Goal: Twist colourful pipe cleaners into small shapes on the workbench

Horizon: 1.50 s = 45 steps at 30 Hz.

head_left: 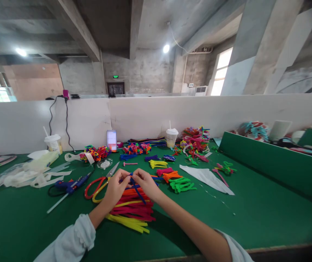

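Both hands meet over a pile of pipe cleaners [134, 211] in red, orange and yellow. My left hand [117, 185] pinches one end of a blue pipe cleaner [139, 193]. Close beside it, my right hand [146, 182] pinches the same blue piece, and a length of it hangs down between the hands. The fingertips hide the exact spot where it is bent or joined. Left of my left hand lie scissors [99, 185] with red and yellow handles. Bundles of bent pipe cleaners in green [182, 185], orange [171, 176] and yellow [158, 164] sit beyond my right hand.
A blue glue gun [72, 185] with a glue stick lies at the left near plastic bags [16, 178]. Two lidded cups [171, 137], a phone [111, 140] and colourful finished pieces [195, 140] stand along the white partition [145, 112]. A green divider [276, 160] borders the right.
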Tool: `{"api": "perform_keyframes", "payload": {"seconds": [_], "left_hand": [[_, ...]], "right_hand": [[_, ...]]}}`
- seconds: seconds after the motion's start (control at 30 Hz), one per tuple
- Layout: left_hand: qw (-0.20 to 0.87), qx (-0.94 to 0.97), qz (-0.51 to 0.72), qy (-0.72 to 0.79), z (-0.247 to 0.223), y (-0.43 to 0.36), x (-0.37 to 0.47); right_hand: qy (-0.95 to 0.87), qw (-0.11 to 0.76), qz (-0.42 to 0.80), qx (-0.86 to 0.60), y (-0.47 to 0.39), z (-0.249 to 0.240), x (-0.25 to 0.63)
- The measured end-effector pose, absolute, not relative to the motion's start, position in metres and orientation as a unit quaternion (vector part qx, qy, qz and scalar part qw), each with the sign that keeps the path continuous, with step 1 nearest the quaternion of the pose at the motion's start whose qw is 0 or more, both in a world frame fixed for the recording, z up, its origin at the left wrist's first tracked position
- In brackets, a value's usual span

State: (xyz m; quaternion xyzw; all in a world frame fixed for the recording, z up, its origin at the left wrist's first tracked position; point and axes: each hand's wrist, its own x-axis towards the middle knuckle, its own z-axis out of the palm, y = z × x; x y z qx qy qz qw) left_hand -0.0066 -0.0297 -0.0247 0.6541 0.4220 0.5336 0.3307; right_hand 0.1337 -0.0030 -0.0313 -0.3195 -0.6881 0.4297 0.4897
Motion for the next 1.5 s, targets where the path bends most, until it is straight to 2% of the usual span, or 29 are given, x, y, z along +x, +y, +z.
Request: {"api": "perform_keyframes", "payload": {"seconds": [0.63, 0.97, 1.3, 1.5], "left_hand": [[0.302, 0.726, 0.438, 0.437, -0.014, -0.034, -0.014], [0.293, 0.71, 0.492, 0.41, -0.026, -0.029, -0.007], [0.285, 0.726, 0.482, 0.401, -0.028, -0.027, -0.006], [0.254, 0.708, 0.507, 0.42, -0.021, -0.027, -0.007]], "right_hand": [[-0.682, 0.489, 0.447, -0.31, 0.0, -0.036, 0.133], [-0.716, 0.463, 0.431, -0.296, -0.001, -0.032, 0.135], [-0.735, 0.433, 0.446, -0.271, 0.001, -0.033, 0.136], [-0.716, 0.444, 0.446, -0.303, -0.001, -0.033, 0.134]]}}
